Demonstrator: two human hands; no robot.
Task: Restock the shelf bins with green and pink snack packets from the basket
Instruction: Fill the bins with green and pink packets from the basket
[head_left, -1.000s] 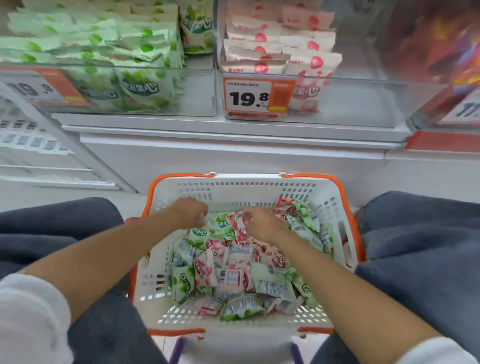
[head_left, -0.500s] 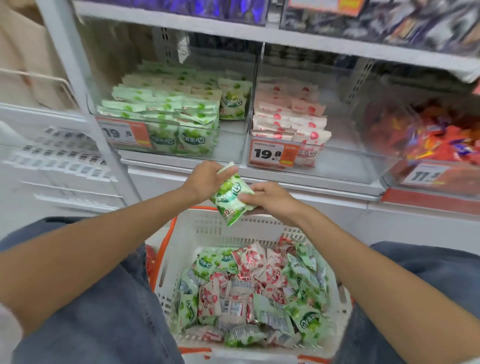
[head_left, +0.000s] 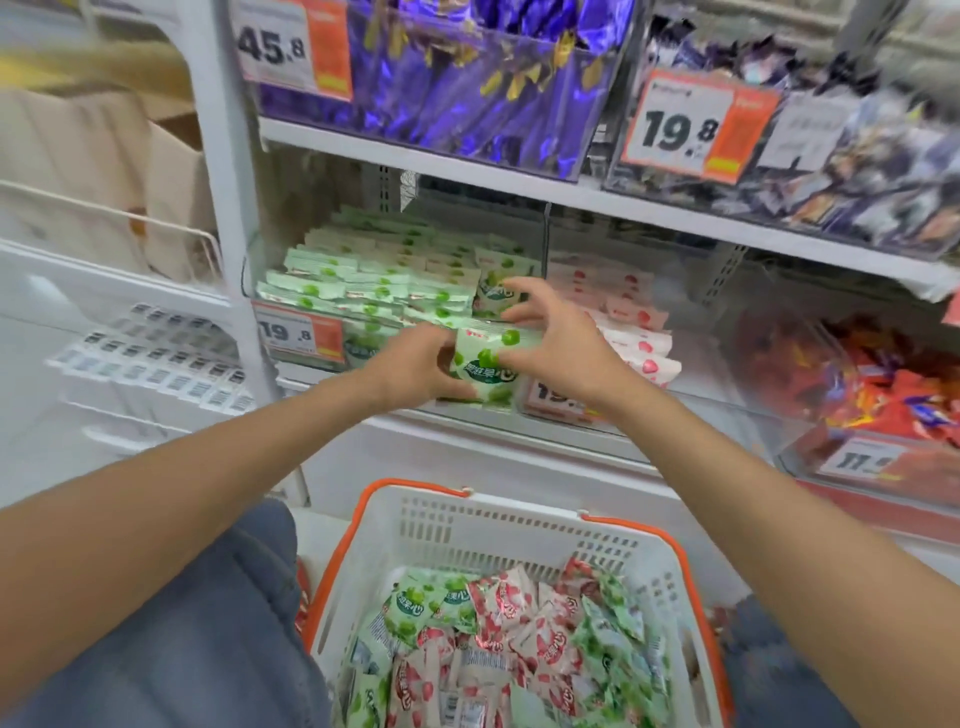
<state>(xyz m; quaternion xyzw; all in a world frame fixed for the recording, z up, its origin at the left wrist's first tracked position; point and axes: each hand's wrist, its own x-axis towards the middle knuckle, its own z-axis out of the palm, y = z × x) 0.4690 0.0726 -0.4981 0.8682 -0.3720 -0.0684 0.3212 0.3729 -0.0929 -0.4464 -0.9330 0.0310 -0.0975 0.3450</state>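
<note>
A green snack packet (head_left: 485, 366) is held between both hands at the front edge of the clear green bin (head_left: 374, 291), which is stacked with green packets. My left hand (head_left: 415, 366) grips its left side. My right hand (head_left: 550, 348) grips its right side with the upper fingers spread. The pink bin (head_left: 639, 332) with pink packets sits just to the right. Below, the white basket with an orange rim (head_left: 493, 525) holds mixed green and pink packets (head_left: 498, 649).
Purple packets fill the upper shelf bin (head_left: 467, 78), dark packets the bin (head_left: 831, 156) to its right. A bin of red and orange sweets (head_left: 872, 395) is at the right. A white wire rack (head_left: 130, 244) stands left. My knees flank the basket.
Both hands went from digging in the basket to lifting a green packet, then carried it up and forward to the green bin. The view tilted up.
</note>
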